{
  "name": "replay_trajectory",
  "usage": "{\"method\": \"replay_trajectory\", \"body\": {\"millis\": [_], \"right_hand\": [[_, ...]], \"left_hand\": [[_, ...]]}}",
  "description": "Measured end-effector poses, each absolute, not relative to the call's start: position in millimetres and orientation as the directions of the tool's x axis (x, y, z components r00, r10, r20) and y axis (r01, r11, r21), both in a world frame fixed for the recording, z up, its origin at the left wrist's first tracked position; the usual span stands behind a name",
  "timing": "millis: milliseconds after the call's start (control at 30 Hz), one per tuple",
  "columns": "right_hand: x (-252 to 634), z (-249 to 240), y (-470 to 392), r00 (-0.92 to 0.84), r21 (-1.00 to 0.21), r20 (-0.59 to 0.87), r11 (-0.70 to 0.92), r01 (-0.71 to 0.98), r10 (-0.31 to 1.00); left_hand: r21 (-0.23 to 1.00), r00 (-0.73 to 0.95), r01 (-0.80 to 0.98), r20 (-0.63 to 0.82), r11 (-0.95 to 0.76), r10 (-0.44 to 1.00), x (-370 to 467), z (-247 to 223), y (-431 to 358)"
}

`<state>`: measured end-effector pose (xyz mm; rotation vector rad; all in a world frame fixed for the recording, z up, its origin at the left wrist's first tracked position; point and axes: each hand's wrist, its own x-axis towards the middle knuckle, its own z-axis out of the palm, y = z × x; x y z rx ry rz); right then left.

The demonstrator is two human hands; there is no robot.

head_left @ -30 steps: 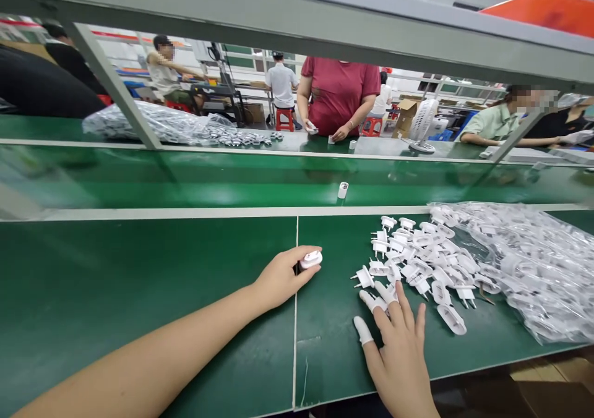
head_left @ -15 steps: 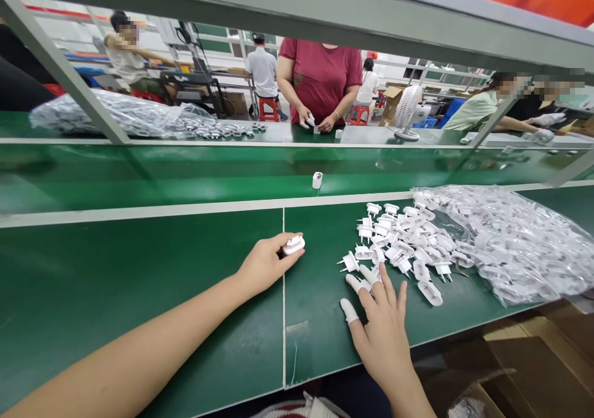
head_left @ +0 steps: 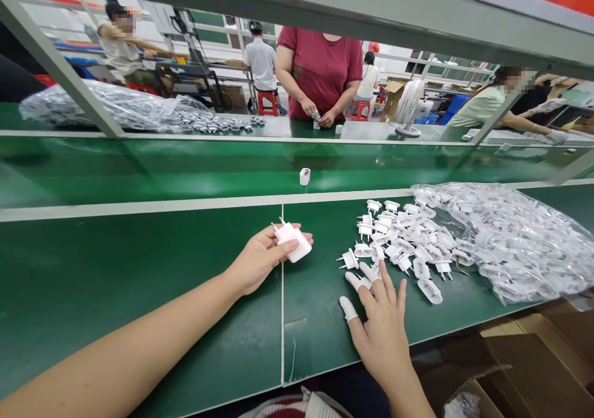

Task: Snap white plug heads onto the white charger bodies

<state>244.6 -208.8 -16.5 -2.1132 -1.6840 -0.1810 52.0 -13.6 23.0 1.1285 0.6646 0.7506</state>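
The left hand (head_left: 253,263) pinches the charger (head_left: 296,243) between thumb and fingers over the bench (head_left: 116,263), pins (head_left: 281,221) pointing up. The right hand (head_left: 385,322), fingers spread, is at the plugs' (head_left: 403,248) near edge.

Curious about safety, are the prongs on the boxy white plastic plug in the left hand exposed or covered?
Exposed: two thin prongs stick out from the white plug.
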Motion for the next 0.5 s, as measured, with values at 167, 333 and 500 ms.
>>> {"method": "replay_trajectory", "body": {"millis": [167,333,500], "right_hand": [[254,-24,-209,0.214,-0.231,0.323,-0.142,0.962,0.922],[255,-25,-208,0.216,-0.269,0.331,-0.128,0.955,0.919],[248,-23,-210,0.195,-0.294,0.379,-0.082,0.952,0.904]], "left_hand": [[1.000,0.261,0.021,0.010,-0.016,0.965,55,28,56],[0.973,-0.147,0.201,0.147,-0.116,0.978,48,31,160],[0.924,-0.226,0.372,0.185,-0.091,0.956,39,19,195]]}}
